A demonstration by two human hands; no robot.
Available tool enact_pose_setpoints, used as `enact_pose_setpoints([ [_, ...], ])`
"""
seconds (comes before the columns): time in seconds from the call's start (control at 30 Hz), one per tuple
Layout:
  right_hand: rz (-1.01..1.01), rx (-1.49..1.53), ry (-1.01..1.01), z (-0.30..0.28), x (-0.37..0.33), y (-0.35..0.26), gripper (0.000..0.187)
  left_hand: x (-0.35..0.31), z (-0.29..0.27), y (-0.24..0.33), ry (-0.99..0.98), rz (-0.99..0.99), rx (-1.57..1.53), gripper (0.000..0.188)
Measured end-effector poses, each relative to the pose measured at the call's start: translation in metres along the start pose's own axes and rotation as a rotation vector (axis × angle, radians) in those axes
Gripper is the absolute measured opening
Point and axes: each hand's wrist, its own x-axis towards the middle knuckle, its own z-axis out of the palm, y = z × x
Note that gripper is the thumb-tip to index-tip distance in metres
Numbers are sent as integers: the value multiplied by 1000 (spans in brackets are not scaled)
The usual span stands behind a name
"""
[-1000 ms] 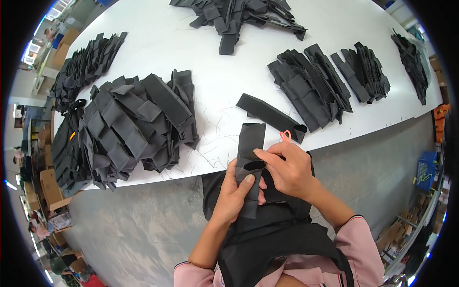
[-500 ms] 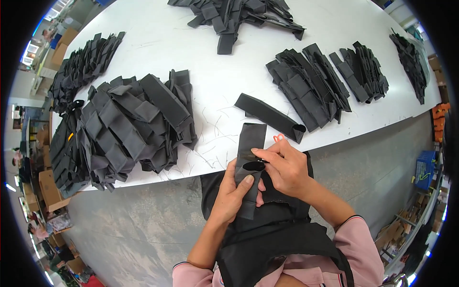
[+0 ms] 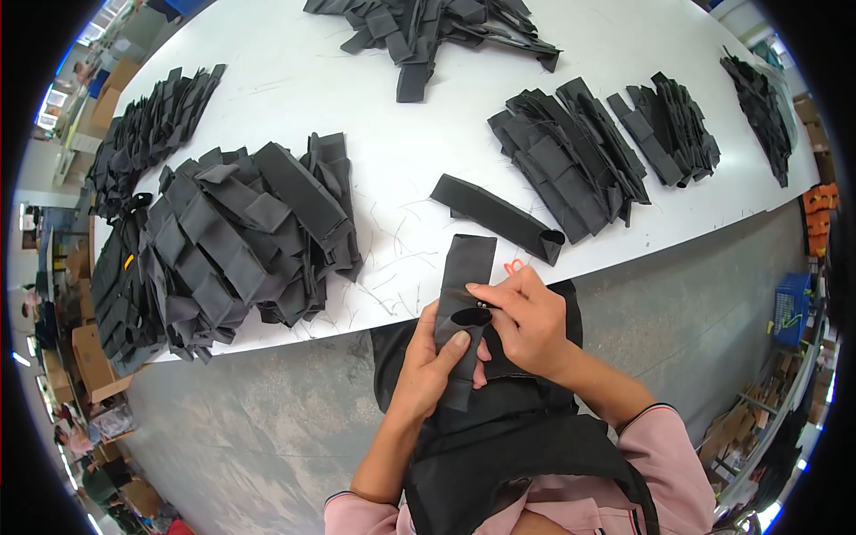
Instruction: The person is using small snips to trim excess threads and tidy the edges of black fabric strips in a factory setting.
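A dark grey fabric strip (image 3: 467,259), folded into an open loop at its middle, is held over my lap just off the table's near edge. My left hand (image 3: 426,366) grips its lower part, thumb pressed on the front and fingers behind. At the loop's opening, my right hand (image 3: 528,319) is closed in a pinch. A thin orange loop (image 3: 514,266) sticks out above its knuckles, and a small dark, shiny bit shows at the fingertips; what this thing is, I cannot make out. Another folded fabric strip (image 3: 499,218) lies on the table just beyond my hands.
On the white table (image 3: 392,178) a large heap of dark strips (image 3: 241,236) lies at the left. More bundles lie at the right (image 3: 571,160) and a loose pile (image 3: 428,31) at the far side. Thread ends are scattered about. A blue crate (image 3: 790,308) stands on the floor at right.
My view has shifted slightly, so the table things sit a little further left. Both hands keep their hold at the strip's loop, whose opening shows a little wider.
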Motion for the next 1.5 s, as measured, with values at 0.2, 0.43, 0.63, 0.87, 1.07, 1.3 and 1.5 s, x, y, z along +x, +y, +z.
enact_pose_setpoints([
  [0.2,566,485,-50,-11,4,-5,27,2,-3,-1,-6,-12,4,42],
  [0.43,189,159,-17,-10,3,1,28,3,-2,-2,-17,-16,-3,42],
  [0.63,349,233,37,-13,1,-1,29,-1,-3,0,-5,1,-23,40],
  [0.87,357,274,-7,-8,5,7,26,8,-2,5,24,-28,-20,30],
  [1.07,296,249,-131,-26,-14,-4,30,10,-16,3,79,26,-62,34],
  [1.3,232,119,-160,-20,-6,-18,34,9,-3,8,144,55,-135,36],
  [1.5,157,92,-178,-20,1,-19,35,8,-8,4,133,112,-153,37],
])
